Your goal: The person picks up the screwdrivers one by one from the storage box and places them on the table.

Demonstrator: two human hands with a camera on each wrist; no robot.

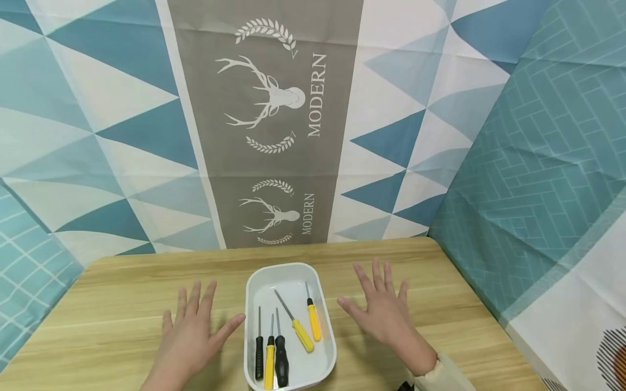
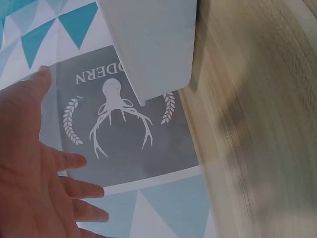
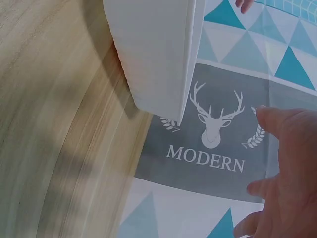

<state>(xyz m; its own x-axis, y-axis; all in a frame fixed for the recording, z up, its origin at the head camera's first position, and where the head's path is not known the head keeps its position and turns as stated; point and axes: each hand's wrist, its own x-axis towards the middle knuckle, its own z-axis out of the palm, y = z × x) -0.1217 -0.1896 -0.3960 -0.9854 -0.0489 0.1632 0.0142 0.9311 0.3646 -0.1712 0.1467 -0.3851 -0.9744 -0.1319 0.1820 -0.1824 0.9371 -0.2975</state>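
A white tray [image 1: 329, 347] on the wooden table holds several screwdrivers: a black one [image 1: 259, 358], a yellow one [image 1: 269, 364] and a larger black one [image 1: 281, 361] side by side at the left, a yellow one [image 1: 303, 335] lying slanted, and an orange-yellow one [image 1: 314, 321] at the right. The left hand [image 1: 188, 336] is spread beside the tray's left side, its thumb close to the rim; whether it touches cannot be told. To the right of the tray, the right hand [image 1: 381, 312] has its fingers spread, holding nothing. Both wrist views show the tray's outer wall [image 2: 153, 44] [image 3: 148, 54].
The wooden table [image 1: 122, 304] runs back to a patterned cloth [image 1: 274, 108] with deer heads and triangles. Teal brick-patterned cloth [image 1: 538, 163] hangs along the right side, and light blue tiled cloth [image 1: 24, 271] borders the left.
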